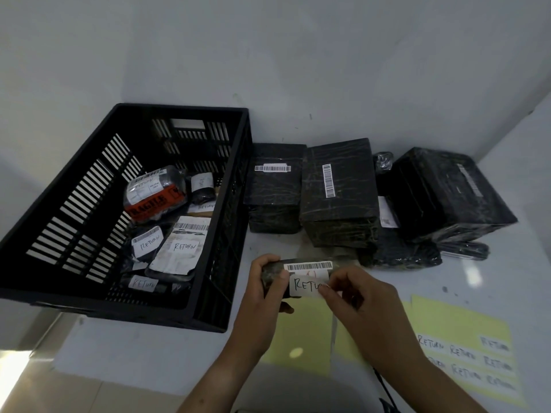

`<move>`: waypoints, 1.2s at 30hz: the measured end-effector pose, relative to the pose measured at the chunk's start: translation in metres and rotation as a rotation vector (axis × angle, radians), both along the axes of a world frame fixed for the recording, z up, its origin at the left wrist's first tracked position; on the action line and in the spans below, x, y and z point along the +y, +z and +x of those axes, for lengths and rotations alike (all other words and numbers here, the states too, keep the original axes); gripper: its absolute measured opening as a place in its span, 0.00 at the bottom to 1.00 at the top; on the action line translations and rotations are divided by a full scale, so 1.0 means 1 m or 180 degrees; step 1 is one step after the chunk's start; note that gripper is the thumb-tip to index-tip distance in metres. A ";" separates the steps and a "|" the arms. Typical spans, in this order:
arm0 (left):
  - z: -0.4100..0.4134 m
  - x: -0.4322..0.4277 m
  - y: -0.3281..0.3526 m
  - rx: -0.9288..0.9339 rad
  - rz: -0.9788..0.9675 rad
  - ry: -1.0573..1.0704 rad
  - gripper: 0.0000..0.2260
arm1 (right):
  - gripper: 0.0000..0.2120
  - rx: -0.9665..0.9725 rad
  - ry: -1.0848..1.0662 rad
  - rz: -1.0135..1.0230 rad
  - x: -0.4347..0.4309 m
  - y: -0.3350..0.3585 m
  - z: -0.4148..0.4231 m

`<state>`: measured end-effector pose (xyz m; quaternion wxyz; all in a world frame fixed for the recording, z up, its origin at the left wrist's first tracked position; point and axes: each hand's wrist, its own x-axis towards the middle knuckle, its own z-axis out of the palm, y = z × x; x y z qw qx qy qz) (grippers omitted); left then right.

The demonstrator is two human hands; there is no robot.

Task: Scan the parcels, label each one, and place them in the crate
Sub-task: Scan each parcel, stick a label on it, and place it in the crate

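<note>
- Head view: left hand [262,281] grips the left end of a small dark parcel [272,271], fingers curled round it, thumb on the top face. The parcel is held above the table [507,278], between the two hands.
- Right hand [357,296] pinches the right edge of a white "RETURN" label [307,286] between thumb and forefinger. The label's left part lies under the left thumb; whether it is fully stuck down cannot be told.
- Barcode strip [308,266] runs just beyond the label, nearly touching it.
- Crate [190,110] stands left of the left hand and holds labelled parcels. Unlabelled wrapped parcels [337,186] are stacked beyond the right hand. A yellow sheet [465,347] of spare labels lies right of the right hand.
- Judged step: labelling under way; crate placement not yet done.
- Risk: if the right edge drops askew, the label could overlap the barcode strip.
- Risk: pressing from the free end first could trap a crease on the uneven wrap.
- Risk: a one-ended grip may let the parcel twist under pressing.
</note>
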<state>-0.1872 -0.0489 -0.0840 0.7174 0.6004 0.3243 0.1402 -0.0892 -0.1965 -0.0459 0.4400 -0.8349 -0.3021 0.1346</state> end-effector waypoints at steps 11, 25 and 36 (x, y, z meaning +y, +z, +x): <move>0.001 -0.003 0.001 0.0043 0.0312 -0.0011 0.12 | 0.09 -0.0298 0.0061 -0.0209 -0.002 -0.003 0.001; 0.001 -0.007 -0.004 0.0058 0.0442 0.0000 0.11 | 0.16 -0.1300 -0.0158 -0.0828 -0.011 -0.007 0.017; 0.001 -0.012 0.005 0.0175 0.0381 -0.0213 0.15 | 0.08 0.0491 -0.0216 0.0006 -0.010 -0.017 0.015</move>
